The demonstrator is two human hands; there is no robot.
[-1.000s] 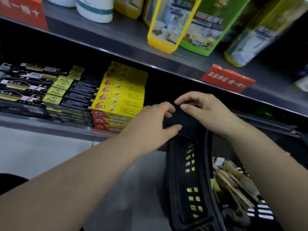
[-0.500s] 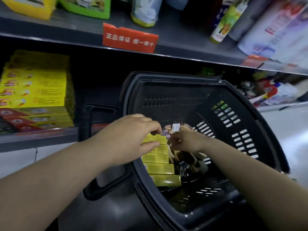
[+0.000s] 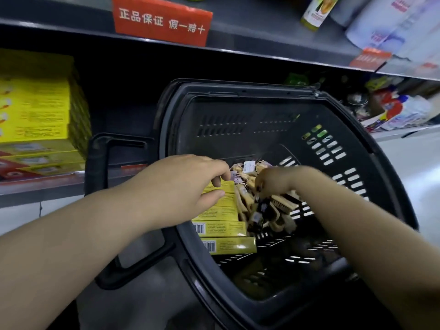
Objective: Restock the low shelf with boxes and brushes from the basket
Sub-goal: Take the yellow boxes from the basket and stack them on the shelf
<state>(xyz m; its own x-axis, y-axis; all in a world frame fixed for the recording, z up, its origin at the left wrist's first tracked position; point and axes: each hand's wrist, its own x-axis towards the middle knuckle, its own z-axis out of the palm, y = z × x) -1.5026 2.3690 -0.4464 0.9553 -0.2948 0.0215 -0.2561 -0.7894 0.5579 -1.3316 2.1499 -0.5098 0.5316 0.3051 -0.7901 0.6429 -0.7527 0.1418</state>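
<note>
The grey metal shelving (image 3: 273, 47) spans the top of the scene; its low shelf (image 3: 35, 189) runs along the left, carrying a stack of yellow cardboard boxes (image 3: 35, 110) already in place. A red paper sign with white characters (image 3: 162, 21) hangs on the edge of the shelf above.

In front of the shelving stands a large black perforated plastic basket (image 3: 357, 167), tilted toward the person, with its black handle (image 3: 100, 163) swung out to the left, just beside the low shelf.

Inside the basket, along its left wall, lies a row of long flat yellow boxes (image 3: 223, 229), overlapping one another like steps. To their right sits a heap of pale wooden brushes with paper tags (image 3: 273, 210).

The left hand (image 3: 185, 186) is over the upper end of the row. Its thumb and forefinger are partly closed around the edge of the topmost yellow box; the box is pinched but not yet lifted clear. The right hand (image 3: 276, 182) reaches into the brush heap with fingers curled downward; motion blur prevents telling whether it has hold of a brush.

Step in hand, as judged: picking stock out of the basket. The next move calls for lifting the pinched box free of the row, carrying it left over the basket rim, and laying it flat on the shelf stack, aligned with the boxes beneath.
</note>
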